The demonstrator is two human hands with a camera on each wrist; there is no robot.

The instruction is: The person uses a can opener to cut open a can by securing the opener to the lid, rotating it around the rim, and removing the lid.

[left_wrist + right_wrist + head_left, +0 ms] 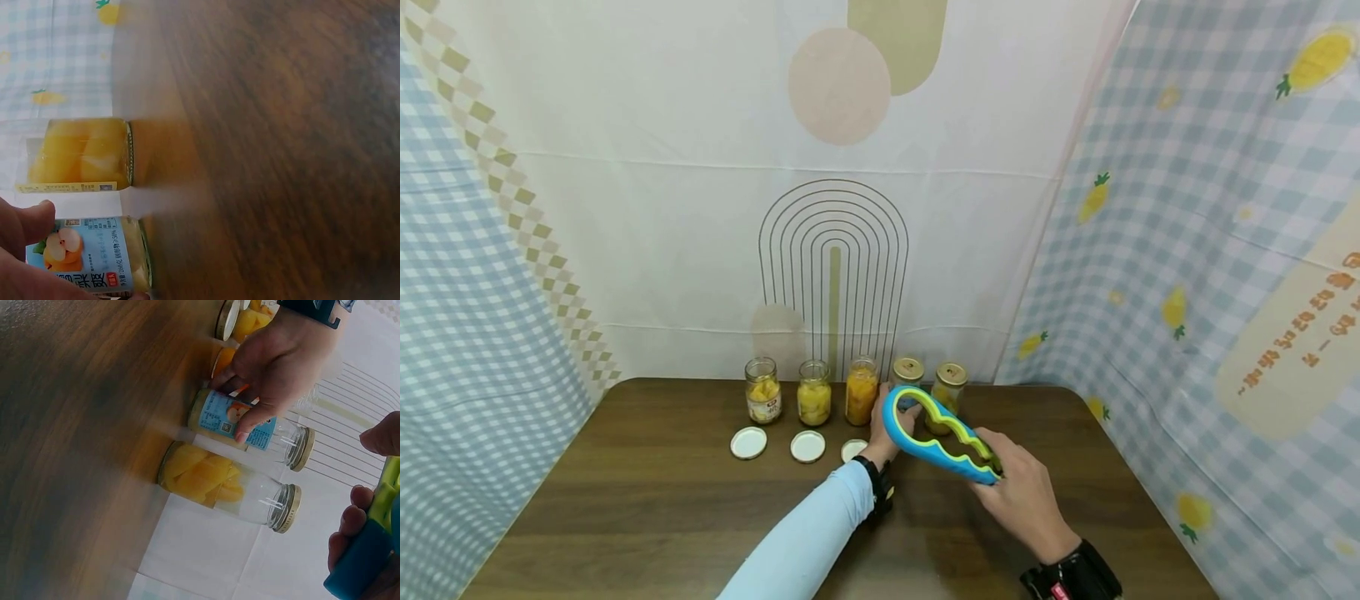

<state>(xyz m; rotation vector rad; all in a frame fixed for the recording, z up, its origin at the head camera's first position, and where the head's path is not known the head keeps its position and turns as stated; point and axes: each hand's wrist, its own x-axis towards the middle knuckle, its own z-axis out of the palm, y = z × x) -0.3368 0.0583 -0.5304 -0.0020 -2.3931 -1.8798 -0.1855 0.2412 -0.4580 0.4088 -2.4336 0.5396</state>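
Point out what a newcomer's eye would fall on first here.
First, the blue-and-lime opener, held over the table by the right hand. Then the row along the back: three open jars at left with white lids before them, two capped jars at right. The left hand grips the blue-labelled one.

A cloth-walled booth; printed drapes enclose a wood-grain table

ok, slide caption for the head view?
Left hand grips lidded jar; right hand holds opener; three open jars alongside.
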